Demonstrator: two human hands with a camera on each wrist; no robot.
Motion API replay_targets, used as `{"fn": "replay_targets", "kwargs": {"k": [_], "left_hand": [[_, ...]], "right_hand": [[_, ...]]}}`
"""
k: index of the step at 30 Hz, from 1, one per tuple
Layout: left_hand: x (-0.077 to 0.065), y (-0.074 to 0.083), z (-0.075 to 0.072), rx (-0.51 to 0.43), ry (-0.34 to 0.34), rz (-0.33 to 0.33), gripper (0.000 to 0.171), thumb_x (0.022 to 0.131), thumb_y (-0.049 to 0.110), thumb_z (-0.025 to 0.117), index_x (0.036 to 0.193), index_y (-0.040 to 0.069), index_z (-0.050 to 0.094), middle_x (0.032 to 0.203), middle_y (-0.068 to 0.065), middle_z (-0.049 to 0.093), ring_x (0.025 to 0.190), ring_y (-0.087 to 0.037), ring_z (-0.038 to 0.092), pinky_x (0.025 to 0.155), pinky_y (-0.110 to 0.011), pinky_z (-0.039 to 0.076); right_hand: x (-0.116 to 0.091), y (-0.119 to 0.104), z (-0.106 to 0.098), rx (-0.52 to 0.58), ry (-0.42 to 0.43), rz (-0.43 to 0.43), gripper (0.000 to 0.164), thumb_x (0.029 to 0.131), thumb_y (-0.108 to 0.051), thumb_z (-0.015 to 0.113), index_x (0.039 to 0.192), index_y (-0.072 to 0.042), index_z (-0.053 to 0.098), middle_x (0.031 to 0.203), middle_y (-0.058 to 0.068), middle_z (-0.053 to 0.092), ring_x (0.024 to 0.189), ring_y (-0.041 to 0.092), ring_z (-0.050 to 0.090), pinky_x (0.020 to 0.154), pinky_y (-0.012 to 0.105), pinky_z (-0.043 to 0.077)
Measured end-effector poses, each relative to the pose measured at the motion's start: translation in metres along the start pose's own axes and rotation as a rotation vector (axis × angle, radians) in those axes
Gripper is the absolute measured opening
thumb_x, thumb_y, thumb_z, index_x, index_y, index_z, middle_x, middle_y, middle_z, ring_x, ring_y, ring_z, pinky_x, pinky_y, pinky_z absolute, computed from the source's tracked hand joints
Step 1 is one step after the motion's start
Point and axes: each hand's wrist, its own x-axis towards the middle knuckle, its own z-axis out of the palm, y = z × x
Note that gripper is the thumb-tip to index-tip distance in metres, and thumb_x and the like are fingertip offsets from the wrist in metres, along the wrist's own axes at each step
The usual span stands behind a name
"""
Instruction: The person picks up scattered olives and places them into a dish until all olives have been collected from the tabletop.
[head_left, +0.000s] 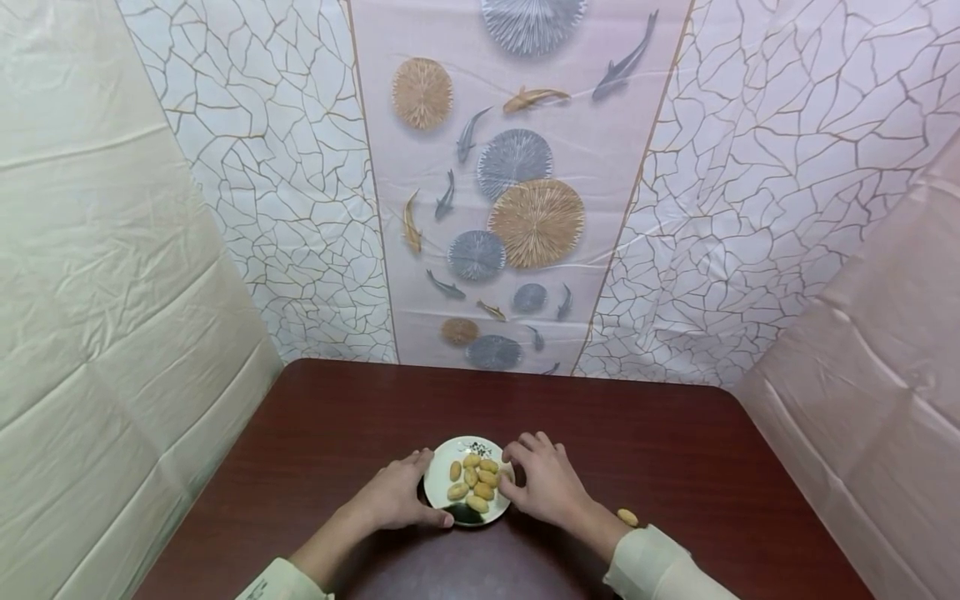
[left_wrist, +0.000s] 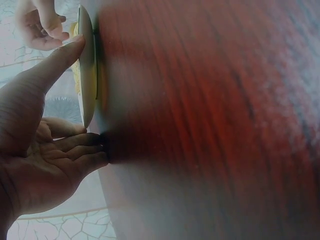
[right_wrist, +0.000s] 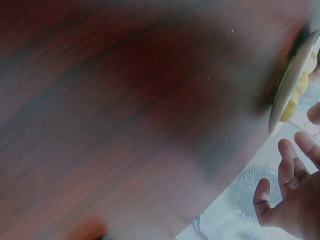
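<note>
A round white plate (head_left: 438, 471) with a dark floral print and a dark green patch by its near rim holds several small oval yellow pieces (head_left: 471, 477), fruit- or nut-like. My left hand (head_left: 393, 497) holds the plate's left side, thumb at the near rim and fingers along the far left edge. In the left wrist view the thumb (left_wrist: 67, 52) lies on the rim, and other fingertips touch the table. My right hand (head_left: 547, 482) is at the right rim, its thumb and forefinger apart over the edge, beside a yellow piece. Its fingers (right_wrist: 287, 170) are loosely bent in the right wrist view.
One yellow oval piece (head_left: 627, 517) lies on the dark red-brown table (head_left: 337, 417), beside the right wrist. A patterned cloth (head_left: 480, 208) hangs behind the far table edge, and pale cloth walls (head_left: 90, 292) stand at both sides.
</note>
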Motion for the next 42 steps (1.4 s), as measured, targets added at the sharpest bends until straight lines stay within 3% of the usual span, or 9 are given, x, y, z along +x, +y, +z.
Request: {"fn": "replay_targets", "kwargs": {"k": [22, 42], "left_hand": [[0.001, -0.001, -0.001, 0.023, -0.016, 0.006, 0.128, 0.076, 0.066, 0.095, 0.166, -0.007, 0.041, 0.167, -0.035, 0.047, 0.155, -0.054, 0.048, 0.126, -0.068, 0.042], [0.002, 0.000, 0.000, 0.021, -0.022, 0.003, 0.127, 0.076, 0.064, 0.096, 0.166, -0.006, 0.041, 0.166, -0.036, 0.048, 0.153, -0.056, 0.050, 0.125, -0.067, 0.044]], "right_hand": [[-0.024, 0.016, -0.040, -0.035, -0.031, 0.076, 0.020, 0.088, -0.028, 0.087, 0.104, -0.021, 0.077, 0.102, -0.007, 0.068, 0.098, 0.016, 0.057, 0.077, 0.037, 0.044], [-0.064, 0.043, -0.055, -0.096, 0.000, 0.092, 0.028, 0.082, -0.026, 0.092, 0.106, -0.020, 0.080, 0.106, -0.006, 0.073, 0.100, 0.017, 0.059, 0.076, 0.037, 0.045]]}}
